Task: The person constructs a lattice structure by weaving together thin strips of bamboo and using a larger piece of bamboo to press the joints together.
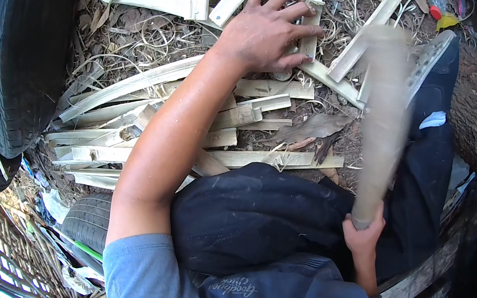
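Observation:
My left hand [267, 30] reaches forward over the ground, fingers spread and pressed down on a pale split bamboo strip [310, 43], with a small metal piece partly hidden under the fingers. My right hand [364, 234] grips the lower end of a thick wooden club [382, 121], which is blurred with motion and points up toward the strips. My dark trouser leg [247, 214] lies between the two arms, and a dark shoe [440, 59] shows past the club.
Several split bamboo strips [139, 83] and dry shavings litter the ground. A large black tyre [18, 75] stands at the left, a smaller tyre [82, 221] below it. A woven bamboo frame [11, 251] sits at lower left. Coloured litter [444, 16] lies at upper right.

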The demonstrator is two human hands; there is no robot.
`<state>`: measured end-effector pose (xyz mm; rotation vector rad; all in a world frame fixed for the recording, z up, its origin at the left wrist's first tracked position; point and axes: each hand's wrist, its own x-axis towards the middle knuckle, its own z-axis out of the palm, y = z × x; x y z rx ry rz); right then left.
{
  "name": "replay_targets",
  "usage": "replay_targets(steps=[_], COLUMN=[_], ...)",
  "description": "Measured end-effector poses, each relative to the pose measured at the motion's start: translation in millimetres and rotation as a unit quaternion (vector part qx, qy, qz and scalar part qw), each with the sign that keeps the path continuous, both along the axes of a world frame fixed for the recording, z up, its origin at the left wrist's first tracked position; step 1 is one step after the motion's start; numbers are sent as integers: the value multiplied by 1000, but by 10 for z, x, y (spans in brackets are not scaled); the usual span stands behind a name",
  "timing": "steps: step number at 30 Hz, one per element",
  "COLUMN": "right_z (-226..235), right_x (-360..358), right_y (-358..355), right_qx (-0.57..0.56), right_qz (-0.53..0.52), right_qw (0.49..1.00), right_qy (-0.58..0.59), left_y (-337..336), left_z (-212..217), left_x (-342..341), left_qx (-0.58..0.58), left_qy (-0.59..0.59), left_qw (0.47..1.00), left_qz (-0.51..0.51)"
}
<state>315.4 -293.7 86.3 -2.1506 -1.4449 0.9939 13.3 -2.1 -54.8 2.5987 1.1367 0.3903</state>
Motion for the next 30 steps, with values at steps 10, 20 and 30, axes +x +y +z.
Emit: replay_targets(steps=[10, 20, 30], right_z=[38, 82, 66], right_x=[-161, -105, -139], right_y=[198, 49, 136], right_qx=[-60, -69, -24], right_qz=[33, 8, 14], right_qw=[995, 997, 999], right_qy=[-74, -29, -30], left_y=[13, -1, 4], left_z=[19, -23, 36], left_x=[4, -9, 8], left_qx=[-4, 18, -9], left_qy=[13, -9, -9], left_qw=[1000, 1000, 1000], left_qz=[-16, -7, -23])
